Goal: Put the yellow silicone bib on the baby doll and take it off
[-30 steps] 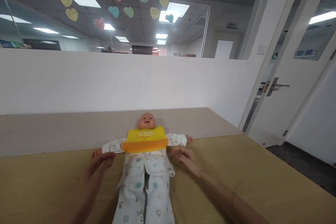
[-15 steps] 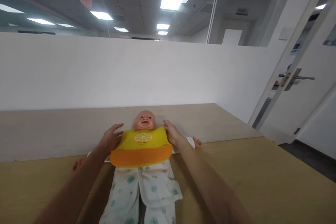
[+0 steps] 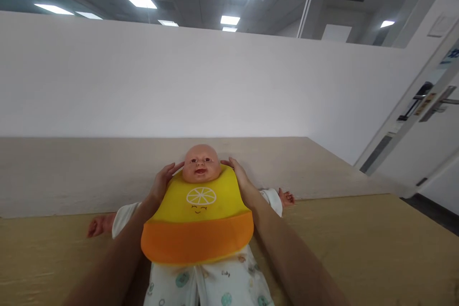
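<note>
A baby doll lies on its back with its head away from me. Over its chest is a yellow bib with a citrus slice, a smiling face and an orange pocket. Below the bib shows white printed clothing. My left hand is at the bib's upper left edge, fingers stretched toward the doll's neck. On the other side, my right hand reaches along the bib's upper right edge, fingers extended beside the head. Some fingertips are hidden behind the bib and head.
The doll lies on a wooden tabletop with a paler strip behind. A white wall with glass above borders the far side. The doll's arms spread sideways. At the right stands a door with a handle.
Both my hands have moved inward and up toward the doll's neck and head. The view has tilted down and come closer, so the doll and bib look larger.
</note>
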`<action>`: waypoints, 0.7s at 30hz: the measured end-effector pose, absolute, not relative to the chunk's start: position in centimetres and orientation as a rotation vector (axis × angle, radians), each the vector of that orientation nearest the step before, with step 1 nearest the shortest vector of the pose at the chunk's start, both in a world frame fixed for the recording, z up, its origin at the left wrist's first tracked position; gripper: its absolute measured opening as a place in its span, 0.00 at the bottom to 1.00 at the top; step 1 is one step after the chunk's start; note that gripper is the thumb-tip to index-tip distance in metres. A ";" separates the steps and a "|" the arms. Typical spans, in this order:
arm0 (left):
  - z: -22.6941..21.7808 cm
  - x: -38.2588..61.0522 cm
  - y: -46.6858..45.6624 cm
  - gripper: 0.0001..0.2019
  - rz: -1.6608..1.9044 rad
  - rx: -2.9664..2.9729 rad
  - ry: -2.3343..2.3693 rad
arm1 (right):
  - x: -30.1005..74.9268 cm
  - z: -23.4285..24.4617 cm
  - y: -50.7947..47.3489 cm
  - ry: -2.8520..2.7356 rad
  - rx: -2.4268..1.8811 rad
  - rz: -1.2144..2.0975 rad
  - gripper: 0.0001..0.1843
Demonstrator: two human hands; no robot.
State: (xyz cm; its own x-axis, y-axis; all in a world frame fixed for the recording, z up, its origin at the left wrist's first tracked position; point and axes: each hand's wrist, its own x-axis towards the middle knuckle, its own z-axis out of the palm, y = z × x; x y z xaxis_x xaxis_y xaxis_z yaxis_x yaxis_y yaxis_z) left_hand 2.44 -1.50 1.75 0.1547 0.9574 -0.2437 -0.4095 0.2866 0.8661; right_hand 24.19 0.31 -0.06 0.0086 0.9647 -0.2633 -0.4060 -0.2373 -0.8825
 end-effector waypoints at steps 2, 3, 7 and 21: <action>1.9 2.5 -2.8 0.29 1.141 0.739 0.895 | 24.1 -0.1 -0.9 -0.756 -1.062 1.478 0.22; 2.0 2.6 -3.4 0.29 1.147 0.744 0.877 | 24.1 -0.1 -1.6 -0.770 -1.041 1.470 0.21; 1.8 2.8 -5.9 0.24 1.194 0.751 0.853 | 23.8 0.5 -5.3 -0.805 -0.964 1.513 0.18; -0.5 3.0 -17.5 0.34 1.102 0.763 0.814 | 23.8 0.5 -17.8 -0.816 -0.850 1.377 0.11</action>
State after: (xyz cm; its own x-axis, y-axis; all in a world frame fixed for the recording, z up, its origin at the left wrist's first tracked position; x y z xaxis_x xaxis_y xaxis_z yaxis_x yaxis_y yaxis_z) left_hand 2.98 -17.45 -0.52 0.2391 0.9546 -0.1777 -0.4507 0.2712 0.8505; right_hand 23.83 -17.78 0.52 0.0335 0.9994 -0.0049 -0.4761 0.0116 -0.8793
